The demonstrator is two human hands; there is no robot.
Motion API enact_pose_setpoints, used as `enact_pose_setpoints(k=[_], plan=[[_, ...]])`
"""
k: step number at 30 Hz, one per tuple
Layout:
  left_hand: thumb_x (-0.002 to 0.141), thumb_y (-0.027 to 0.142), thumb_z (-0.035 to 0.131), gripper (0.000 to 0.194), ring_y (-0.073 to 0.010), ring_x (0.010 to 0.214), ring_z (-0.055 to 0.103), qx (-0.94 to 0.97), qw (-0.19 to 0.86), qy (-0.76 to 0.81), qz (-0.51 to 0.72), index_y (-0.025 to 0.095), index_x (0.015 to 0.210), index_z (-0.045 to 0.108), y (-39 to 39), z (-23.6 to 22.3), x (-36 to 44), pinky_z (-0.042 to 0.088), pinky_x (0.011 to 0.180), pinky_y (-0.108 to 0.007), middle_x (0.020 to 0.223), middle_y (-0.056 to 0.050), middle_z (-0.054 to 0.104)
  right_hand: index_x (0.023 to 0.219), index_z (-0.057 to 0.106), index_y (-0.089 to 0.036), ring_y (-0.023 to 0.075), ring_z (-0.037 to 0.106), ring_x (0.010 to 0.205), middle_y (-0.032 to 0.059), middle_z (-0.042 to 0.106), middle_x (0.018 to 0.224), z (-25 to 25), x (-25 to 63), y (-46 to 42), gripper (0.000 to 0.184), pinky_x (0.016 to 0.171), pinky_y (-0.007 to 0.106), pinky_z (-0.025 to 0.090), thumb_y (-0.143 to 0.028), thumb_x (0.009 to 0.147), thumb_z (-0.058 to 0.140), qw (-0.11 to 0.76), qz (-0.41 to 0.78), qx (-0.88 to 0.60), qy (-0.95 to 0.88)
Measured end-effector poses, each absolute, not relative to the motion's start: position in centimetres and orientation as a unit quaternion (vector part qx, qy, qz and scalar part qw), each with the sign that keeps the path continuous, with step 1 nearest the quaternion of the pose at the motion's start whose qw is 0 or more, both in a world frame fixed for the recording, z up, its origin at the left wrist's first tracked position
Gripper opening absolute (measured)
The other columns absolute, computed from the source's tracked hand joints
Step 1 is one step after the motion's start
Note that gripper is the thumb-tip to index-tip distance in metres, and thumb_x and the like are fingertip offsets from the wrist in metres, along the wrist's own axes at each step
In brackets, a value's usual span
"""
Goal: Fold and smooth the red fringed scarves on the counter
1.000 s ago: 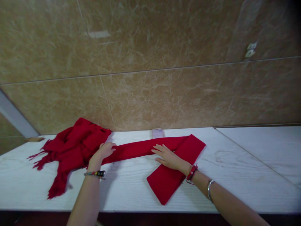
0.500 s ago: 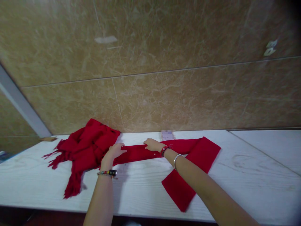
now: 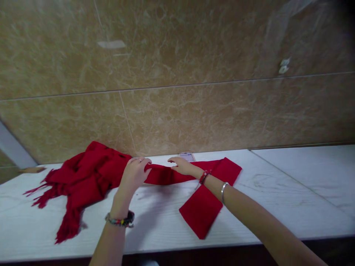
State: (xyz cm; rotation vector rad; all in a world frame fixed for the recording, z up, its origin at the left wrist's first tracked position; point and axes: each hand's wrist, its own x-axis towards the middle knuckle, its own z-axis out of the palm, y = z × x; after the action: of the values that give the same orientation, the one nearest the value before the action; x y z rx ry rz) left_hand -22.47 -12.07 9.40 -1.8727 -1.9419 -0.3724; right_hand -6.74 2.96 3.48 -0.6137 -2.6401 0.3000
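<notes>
A long red scarf [image 3: 163, 175] runs across the white surface. Its left part is a crumpled heap with fringe, while a flatter strip leads right and folds back diagonally to a squared end. My left hand [image 3: 135, 171] grips the strip beside the heap, fingers bent over its upper edge and the thumb on the near side. Over the strip's upper edge, further right, is my right hand [image 3: 183, 166]; its thumb and forefinger are apart. Whether its other fingers touch the cloth is hidden.
A phone [image 3: 187, 157] lies behind the strip, against the tan marbled wall [image 3: 194, 114]. At the far left is a small brown block [image 3: 32, 170]. The white surface [image 3: 277, 192] has a seam at right and a front edge near me.
My view has shifted, so the scene sits further left. My left hand has risen, and the strip beside it looks lifted. My right hand's thumb and forefinger are further apart.
</notes>
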Motion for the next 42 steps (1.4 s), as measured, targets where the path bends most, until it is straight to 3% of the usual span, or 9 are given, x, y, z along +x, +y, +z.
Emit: enact_pose_setpoints(k=[9,14,18,23,26,31,34,38,42], plan=[[0.080,0.010,0.038,0.023,-0.0240,0.086,0.059,-0.794,0.072,-0.602,-0.031,0.014,0.093,0.057,-12.1,2.0,-5.6,0.043,0.079,-0.038,0.092,-0.013,0.062,0.090,0.063,-0.018,0.0169,0.059,0.088,0.0050,0.065,0.092,-1.3,8.3,2.3,0.021,0.080,0.031,0.046,-0.019,0.075,0.047,0.337,0.319,-0.334,-0.821],[0.081,0.028,0.045,0.026,-0.0228,0.090,0.058,-0.796,-0.038,-0.597,-0.093,0.017,0.102,0.056,-13.0,3.7,-6.4,0.045,0.080,-0.035,0.098,-0.011,0.063,0.084,0.064,-0.016,0.0170,0.060,0.083,0.0053,0.066,0.088,-2.3,8.8,1.8,0.019,0.075,0.029,0.048,-0.019,0.075,0.049,0.310,0.363,-0.341,-0.810],[0.087,0.026,0.032,0.030,-0.0136,0.092,0.058,-0.801,-0.174,-0.542,-0.188,0.020,0.105,0.055,-12.0,5.7,-11.5,0.044,0.083,-0.025,0.102,-0.002,0.063,0.086,0.063,-0.014,0.0141,0.061,0.069,0.0054,0.066,0.081,-0.4,6.2,1.0,0.020,0.058,0.023,0.049,-0.021,0.079,0.045,0.250,0.401,-0.345,-0.811],[0.078,0.022,0.047,0.033,-0.0218,0.103,0.051,-0.725,0.000,-0.655,-0.213,0.014,0.109,0.053,-10.8,4.1,-17.6,0.038,0.092,-0.039,0.112,-0.011,0.056,0.098,0.060,-0.012,0.0124,0.059,0.058,0.0064,0.066,0.076,1.1,4.0,-1.6,0.026,0.044,0.019,0.044,-0.028,0.080,0.047,0.210,0.427,-0.339,-0.812],[0.079,0.023,0.050,0.037,-0.0207,0.118,0.038,-0.835,-0.002,-0.531,-0.148,0.020,0.116,0.049,-11.2,3.6,-17.7,0.031,0.099,-0.037,0.127,-0.008,0.045,0.109,0.056,-0.013,0.0148,0.061,0.065,0.0071,0.066,0.082,1.1,4.8,-2.7,0.033,0.055,0.023,0.048,-0.026,0.078,0.051,0.214,0.368,-0.324,-0.845],[0.085,0.029,0.042,0.036,-0.0198,0.125,0.028,-0.903,-0.044,-0.426,-0.034,0.027,0.121,0.045,-9.5,4.5,-14.0,0.022,0.102,-0.039,0.132,-0.003,0.042,0.098,0.063,-0.015,0.0182,0.056,0.094,0.0084,0.063,0.100,0.3,8.0,-2.6,0.026,0.086,0.031,0.042,-0.012,0.075,0.052,0.220,0.207,-0.243,-0.922],[0.082,0.031,0.048,0.033,-0.0213,0.115,0.042,-0.908,-0.071,-0.411,0.026,0.025,0.114,0.051,-7.0,4.8,-12.7,0.022,0.100,-0.041,0.119,-0.004,0.054,0.107,0.058,-0.014,0.0193,0.052,0.103,0.0105,0.059,0.109,-0.1,9.1,-2.3,0.033,0.092,0.033,0.038,-0.010,0.075,0.052,0.190,0.159,-0.228,-0.942],[0.081,0.033,0.046,0.024,-0.0170,0.090,0.055,-0.897,-0.110,-0.428,0.022,0.020,0.093,0.063,-4.7,5.3,-13.8,0.035,0.088,-0.029,0.095,-0.004,0.064,0.117,0.051,-0.016,0.0211,0.045,0.111,0.0110,0.048,0.124,0.0,8.6,-2.0,0.037,0.095,0.036,0.034,-0.014,0.080,0.048,0.157,0.106,-0.207,-0.960],[0.079,0.031,0.046,0.024,-0.0148,0.080,0.057,-0.865,-0.131,-0.484,0.000,0.018,0.087,0.064,-3.7,6.4,-16.6,0.040,0.076,-0.022,0.087,-0.003,0.065,0.114,0.052,-0.013,0.0209,0.049,0.103,0.0117,0.056,0.111,0.4,6.7,-1.1,0.035,0.089,0.034,0.038,-0.015,0.079,0.050,0.119,0.078,-0.164,-0.976]])
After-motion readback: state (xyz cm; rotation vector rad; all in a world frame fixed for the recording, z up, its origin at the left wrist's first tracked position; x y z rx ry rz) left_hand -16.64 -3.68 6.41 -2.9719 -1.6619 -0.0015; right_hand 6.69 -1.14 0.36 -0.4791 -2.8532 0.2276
